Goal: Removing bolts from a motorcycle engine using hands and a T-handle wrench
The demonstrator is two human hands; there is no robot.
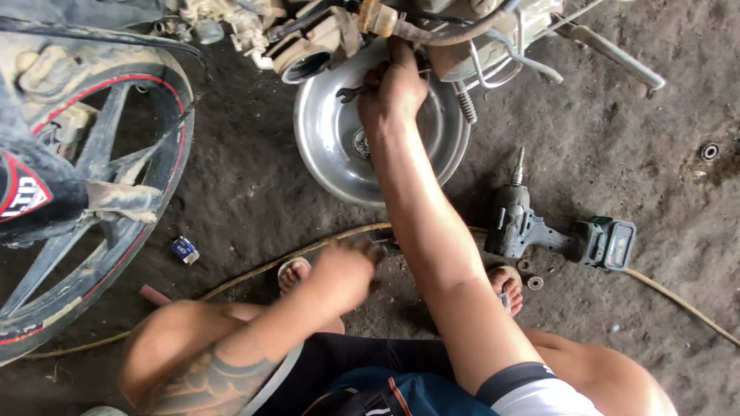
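The right arm stretches long from the lower right of the frame up to the upper centre, and the right hand (pixel 395 88) there is closed in a grip, knuckles toward the camera. The left arm, bent and tattooed on the forearm, comes from the lower left. The left hand (pixel 343 271) hangs low in the centre, slightly blurred, with fingers loosely curled and holding nothing visible.

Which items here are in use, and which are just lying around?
In use: right hand grips a wrench under the engine, over the metal bowl.
Lying about: cordless impact driver, hose, small blue packet, washer. Left hand empty.
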